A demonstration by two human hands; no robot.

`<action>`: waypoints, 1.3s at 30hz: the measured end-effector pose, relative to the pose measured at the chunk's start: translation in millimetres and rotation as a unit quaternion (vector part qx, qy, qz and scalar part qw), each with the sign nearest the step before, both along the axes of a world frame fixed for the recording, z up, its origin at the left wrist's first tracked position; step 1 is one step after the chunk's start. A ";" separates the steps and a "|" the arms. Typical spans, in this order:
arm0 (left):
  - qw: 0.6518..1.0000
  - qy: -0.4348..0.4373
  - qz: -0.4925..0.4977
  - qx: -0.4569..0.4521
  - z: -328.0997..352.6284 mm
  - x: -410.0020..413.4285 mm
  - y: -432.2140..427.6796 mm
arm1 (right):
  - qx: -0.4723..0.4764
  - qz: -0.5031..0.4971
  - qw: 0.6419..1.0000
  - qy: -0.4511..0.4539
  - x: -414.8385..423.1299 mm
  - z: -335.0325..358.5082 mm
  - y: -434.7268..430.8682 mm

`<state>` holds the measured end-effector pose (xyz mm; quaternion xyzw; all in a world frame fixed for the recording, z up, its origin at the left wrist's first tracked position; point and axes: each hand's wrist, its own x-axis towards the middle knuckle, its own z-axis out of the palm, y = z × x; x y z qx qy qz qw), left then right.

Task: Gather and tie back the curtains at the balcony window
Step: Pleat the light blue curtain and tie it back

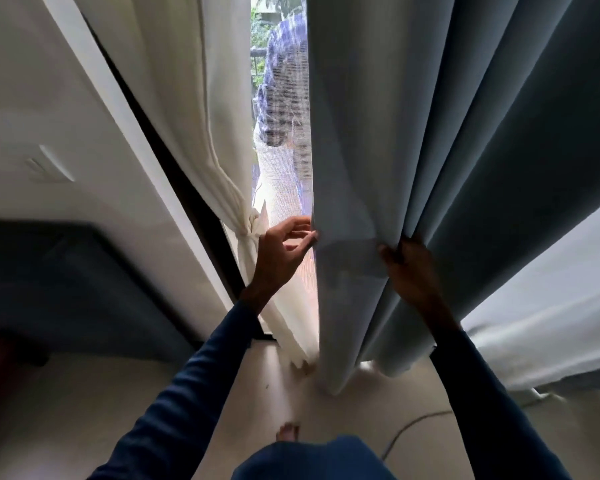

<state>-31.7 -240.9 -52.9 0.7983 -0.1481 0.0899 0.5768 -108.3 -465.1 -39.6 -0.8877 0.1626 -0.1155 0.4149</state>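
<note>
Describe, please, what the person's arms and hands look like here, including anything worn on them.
The left sleeve and right sleeve are long, close-fitting and dark navy, with no markings showing, and they end at the wrists. The left hand and right hand are bare: no gloves or watch show.

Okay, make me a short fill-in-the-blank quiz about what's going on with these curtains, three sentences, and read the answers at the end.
1. The cream curtain by the window frame is already ____ back with a knot.
2. The right hand grips a fold of the blue-grey curtain, while the left hand touches it with its fingertips at its ____.
3. On the floor, between the two arms, one bare ____ shows.

Answers: tied; edge; foot.
</note>
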 end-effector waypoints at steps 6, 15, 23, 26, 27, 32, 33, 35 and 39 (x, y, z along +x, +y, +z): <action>0.999 0.022 0.005 0.047 -20.0 -18.2 -4.6 | -0.006 0.001 1.000 0.010 -16.3 -3.1 27.4; 0.990 0.051 0.129 0.030 -16.2 -47.7 -4.5 | -0.045 -0.036 0.995 -0.082 -34.0 -24.1 60.7; 0.994 0.099 -0.034 0.042 -2.3 -77.5 -15.7 | -0.002 0.217 0.976 -0.026 -38.2 -41.6 87.0; 0.994 0.080 0.003 0.069 -5.6 -79.5 -13.9 | -0.017 0.285 0.958 -0.024 -31.6 -52.2 73.3; 0.994 0.066 0.040 0.083 -8.1 -77.5 -12.3 | -0.008 0.301 0.953 -0.012 -28.9 -50.9 69.8; 0.981 0.045 0.139 0.126 1.9 -62.6 -0.9 | 0.014 0.071 0.994 -0.084 -29.4 -34.1 50.3; 0.981 0.042 0.139 0.132 7.2 -61.7 0.2 | 0.033 0.012 0.993 -0.110 -29.3 -28.5 45.7; 0.981 0.034 0.136 0.136 16.6 -59.5 0.5 | 0.076 -0.066 0.986 -0.135 -24.7 -12.9 38.3; 0.982 0.014 0.117 0.146 40.0 -43.7 -7.2 | 0.085 -0.059 0.986 -0.132 -3.2 19.8 33.3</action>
